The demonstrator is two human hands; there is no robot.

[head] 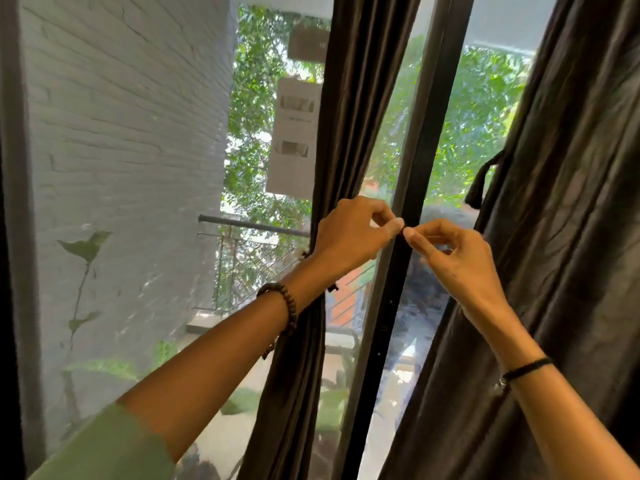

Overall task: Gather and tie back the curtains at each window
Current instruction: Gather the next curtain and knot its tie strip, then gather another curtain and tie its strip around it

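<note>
Outside, white brick wall [121,133], railing [249,225], trees [485,109] (window frame [424,150] between curtains [356,98]).

Window frame [414,174] between left curtain [349,116] and right curtain [571,237]; brick wall [128,133] outside, left.

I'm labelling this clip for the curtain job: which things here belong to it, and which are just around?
Job: left hand, right hand, gathered curtain, right curtain, hanging tie-back.
Just around: window frame, beaded bracelet, white brick wall, railing.
</note>
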